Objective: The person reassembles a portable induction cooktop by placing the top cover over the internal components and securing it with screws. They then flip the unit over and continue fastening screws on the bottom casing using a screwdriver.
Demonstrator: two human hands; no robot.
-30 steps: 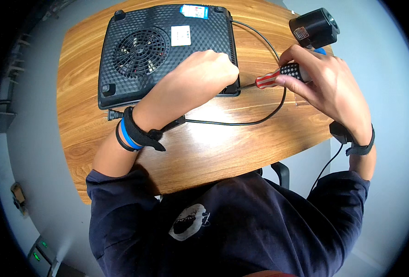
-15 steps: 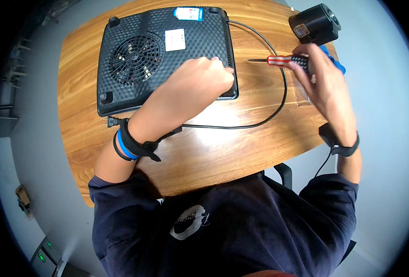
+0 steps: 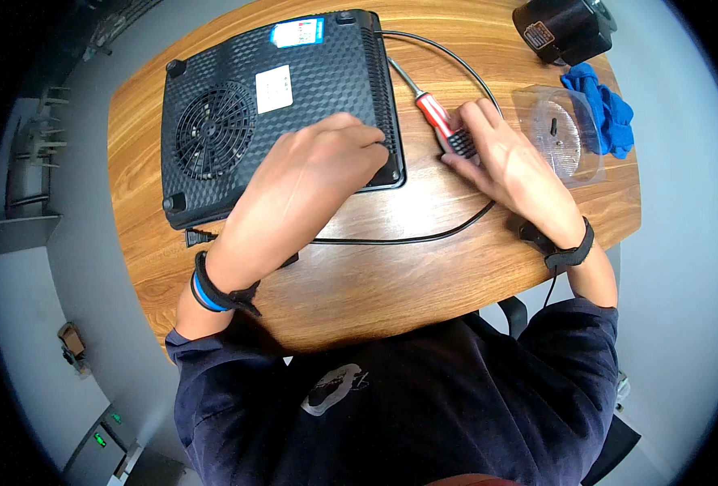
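Observation:
A black induction cooker (image 3: 237, 174) lies upside down at the left of the table, its round fan grille and textured underside facing up. My left hand (image 3: 327, 158) rests over its near right corner, fingers curled together at the edge; what they pinch, if anything, is hidden. Just right of the cooker, my right hand (image 3: 497, 154) grips the dark end of a screwdriver (image 3: 435, 113) with a red and white handle. The screwdriver lies low over the wood, its metal shaft angled to the far left beside the cooker's side vents.
The cooker's black cord (image 3: 407, 240) loops across the wooden table (image 3: 375, 300) under my right hand, its plug (image 3: 200, 236) near my left forearm. Right stands a clear plastic container (image 3: 565, 150) with a small dark piece, beside a blue cloth (image 3: 610, 113) and black device (image 3: 561, 32).
My right hand has brought the screwdriver left and nearer, beside the cooker, its tip now turned away from me. My left hand stays at the corner, fingers lower. The view has shifted.

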